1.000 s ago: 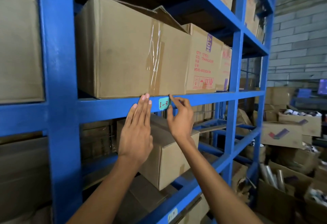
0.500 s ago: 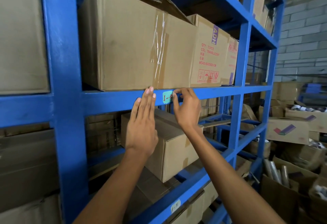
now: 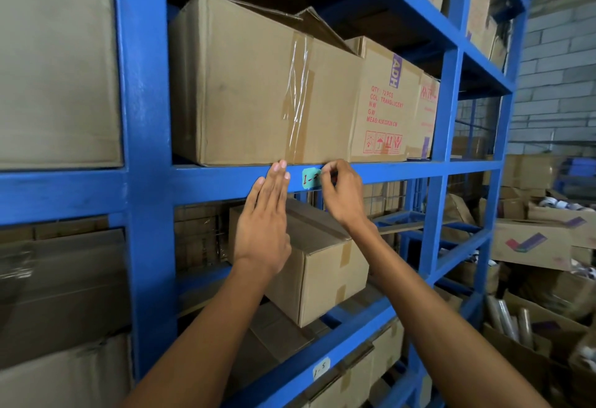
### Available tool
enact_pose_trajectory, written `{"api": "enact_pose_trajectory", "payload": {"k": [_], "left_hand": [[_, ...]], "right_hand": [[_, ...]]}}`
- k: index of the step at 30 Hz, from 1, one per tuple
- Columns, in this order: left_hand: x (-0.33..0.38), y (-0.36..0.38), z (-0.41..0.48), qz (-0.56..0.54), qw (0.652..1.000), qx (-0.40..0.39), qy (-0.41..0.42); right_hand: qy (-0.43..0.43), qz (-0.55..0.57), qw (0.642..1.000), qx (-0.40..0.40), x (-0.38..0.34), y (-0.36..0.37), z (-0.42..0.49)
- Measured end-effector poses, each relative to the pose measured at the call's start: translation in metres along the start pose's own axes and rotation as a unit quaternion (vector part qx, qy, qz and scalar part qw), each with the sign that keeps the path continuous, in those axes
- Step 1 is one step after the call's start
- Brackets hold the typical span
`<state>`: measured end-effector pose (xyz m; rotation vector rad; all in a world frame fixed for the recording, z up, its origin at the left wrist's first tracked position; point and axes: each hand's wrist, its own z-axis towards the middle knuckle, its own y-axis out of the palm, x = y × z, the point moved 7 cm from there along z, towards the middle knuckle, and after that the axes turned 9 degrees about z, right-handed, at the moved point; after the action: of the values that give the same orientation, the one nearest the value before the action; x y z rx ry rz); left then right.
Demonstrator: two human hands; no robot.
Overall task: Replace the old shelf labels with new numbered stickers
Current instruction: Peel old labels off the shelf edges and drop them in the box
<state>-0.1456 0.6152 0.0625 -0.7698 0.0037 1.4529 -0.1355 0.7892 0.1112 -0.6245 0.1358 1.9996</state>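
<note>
Left hand (image 3: 263, 230) flat on the blue metal shelf beam (image 3: 403, 171), my right hand (image 3: 342, 194) pinches the teal paper label (image 3: 308, 178) by its edge; I'd peel slowly.

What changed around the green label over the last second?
The right hand curled its fingers over the right edge of the label, pinching it and covering the last digit, which showed before. The left hand stays flat on the beam left of the label, which is still stuck there.
</note>
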Motion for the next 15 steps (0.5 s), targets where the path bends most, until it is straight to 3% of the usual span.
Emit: {"api": "enact_pose_trajectory", "payload": {"k": [4, 15], "left_hand": [[-0.001, -0.001, 0.000, -0.002, 1.000, -0.012, 0.011], [-0.017, -0.002, -0.013, -0.007, 1.000, -0.018, 0.024]], "right_hand": [[0.030, 0.074, 0.997, 0.005, 0.007, -0.003, 0.000], [0.054, 0.045, 0.998, -0.004, -0.002, -0.010, -0.008]]}}
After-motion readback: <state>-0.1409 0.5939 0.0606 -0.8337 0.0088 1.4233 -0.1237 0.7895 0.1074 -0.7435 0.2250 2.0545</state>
